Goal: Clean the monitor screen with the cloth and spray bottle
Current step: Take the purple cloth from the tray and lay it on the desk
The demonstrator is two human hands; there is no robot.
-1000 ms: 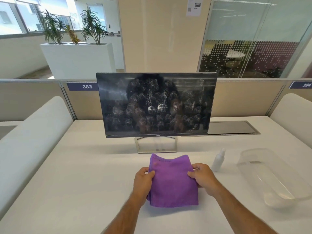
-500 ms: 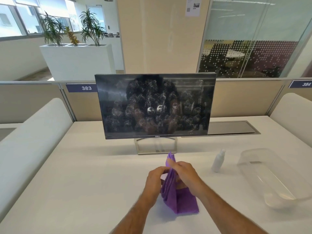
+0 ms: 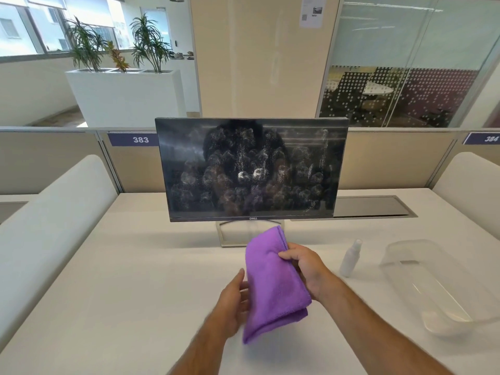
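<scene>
Both forearms are bare and hairy, with no sleeves showing.

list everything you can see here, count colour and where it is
monitor: 1, black with a smeared, spotted screen, back centre of desk on a silver stand
cloth: 1, purple, folded, held above the desk in front of the monitor
spray bottle: 1, white, upright on desk right of the cloth
plastic tub: 1, clear, on desk at far right
desk: 1, white
planter: 1, white, with green plants, behind partition at left
number plates: 2, purple, 383 and 384, on the partition
left hand: 1, open, against the cloth's left side
right hand: 1, gripping the cloth's right edge
</scene>
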